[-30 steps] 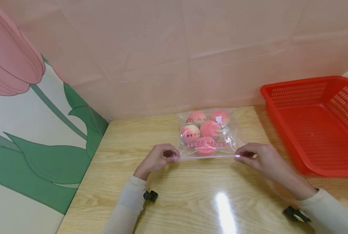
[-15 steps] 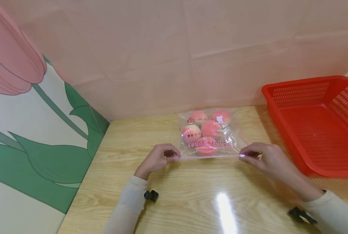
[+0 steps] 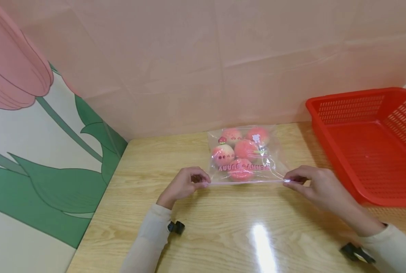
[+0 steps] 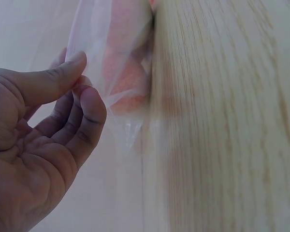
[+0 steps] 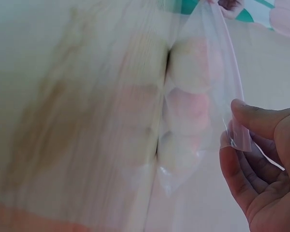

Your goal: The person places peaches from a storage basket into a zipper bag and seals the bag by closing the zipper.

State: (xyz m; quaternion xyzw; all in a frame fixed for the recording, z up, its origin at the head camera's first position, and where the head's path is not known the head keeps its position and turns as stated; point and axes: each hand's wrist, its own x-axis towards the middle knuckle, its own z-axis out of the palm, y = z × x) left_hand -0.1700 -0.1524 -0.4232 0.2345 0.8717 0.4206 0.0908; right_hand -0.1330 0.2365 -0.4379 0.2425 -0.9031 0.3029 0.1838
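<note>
A clear zip bag [image 3: 276, 151] with printed lettering lies on the wooden table, holding several pink-and-cream peaches [image 3: 246, 149]. Its pale pink zip edge [image 3: 247, 182] runs straight along the near side. At the left corner my left hand [image 3: 186, 184] pinches that edge between thumb and fingers. My right hand [image 3: 317, 187] pinches the small white slider [image 3: 286, 181] close to the right corner. In the left wrist view the thumb and index finger of the left hand [image 4: 48, 116] meet on the film. The right wrist view has the right hand [image 5: 266, 159] gripping the zip's end.
A red plastic basket [image 3: 339, 155] stands at the right, close to my right forearm. Behind the table [image 3: 220, 227] hangs a pinkish cloth [image 3: 175, 68]. A tulip-patterned panel [image 3: 63, 182] borders the left side.
My right hand has slid a little to the right along the zip edge, taking the white slider with it. The left hand stays at its corner; the peaches lie as before.
</note>
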